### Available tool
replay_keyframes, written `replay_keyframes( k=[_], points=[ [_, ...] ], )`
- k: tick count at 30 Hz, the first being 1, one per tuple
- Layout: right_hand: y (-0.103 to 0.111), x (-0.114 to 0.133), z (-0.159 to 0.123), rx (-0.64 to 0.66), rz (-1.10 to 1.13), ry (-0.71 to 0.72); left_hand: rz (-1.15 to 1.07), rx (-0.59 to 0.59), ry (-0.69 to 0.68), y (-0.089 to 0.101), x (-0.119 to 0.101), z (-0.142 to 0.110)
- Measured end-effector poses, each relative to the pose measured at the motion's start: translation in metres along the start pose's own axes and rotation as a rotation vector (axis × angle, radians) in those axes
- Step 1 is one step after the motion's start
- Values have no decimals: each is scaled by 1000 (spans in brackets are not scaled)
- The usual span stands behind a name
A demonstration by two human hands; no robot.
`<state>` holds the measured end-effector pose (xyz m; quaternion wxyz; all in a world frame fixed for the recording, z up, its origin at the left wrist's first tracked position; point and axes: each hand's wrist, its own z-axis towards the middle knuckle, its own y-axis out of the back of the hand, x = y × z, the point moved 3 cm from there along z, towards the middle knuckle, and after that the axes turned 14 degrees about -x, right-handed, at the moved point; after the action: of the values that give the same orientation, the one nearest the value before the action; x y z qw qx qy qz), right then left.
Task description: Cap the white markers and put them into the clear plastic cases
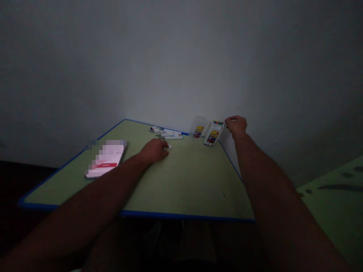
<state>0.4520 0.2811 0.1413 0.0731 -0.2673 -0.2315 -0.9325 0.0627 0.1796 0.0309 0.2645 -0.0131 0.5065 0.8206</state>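
Note:
My left hand (pixel 155 150) rests on the table with its fingers closed round a white marker (pixel 169 146), of which only one end shows. Just beyond it lie several loose white markers (pixel 172 137) with coloured tips. At the far right corner my right hand (pixel 237 125) pinches the upper right edge of a clear plastic marker case (pixel 213 135). This case leans to the right and holds several markers, with coloured ends at its top. A second clear case (pixel 198 131) with a yellow and dark label stands to its left, against the wall.
A phone (pixel 106 160) with a lit screen lies on the left side of the green table (pixel 181 185), which has a blue edge. A plain wall (pixel 181 68) rises behind. Another green surface (pixel 337 192) with dark shapes is at the right.

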Motion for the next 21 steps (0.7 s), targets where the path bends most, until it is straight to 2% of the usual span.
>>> replay_keyframes(
  k=[4,16,21],
  points=[
    [2,-3,-6,0,-5,-107,-14,9,-6,-2,1,1],
    [10,3,-15,-23,3,-118,-16,6,-12,-4,4,3],
    [22,20,-24,-120,32,-85,4,10,-8,-4,3,3]
  ],
)
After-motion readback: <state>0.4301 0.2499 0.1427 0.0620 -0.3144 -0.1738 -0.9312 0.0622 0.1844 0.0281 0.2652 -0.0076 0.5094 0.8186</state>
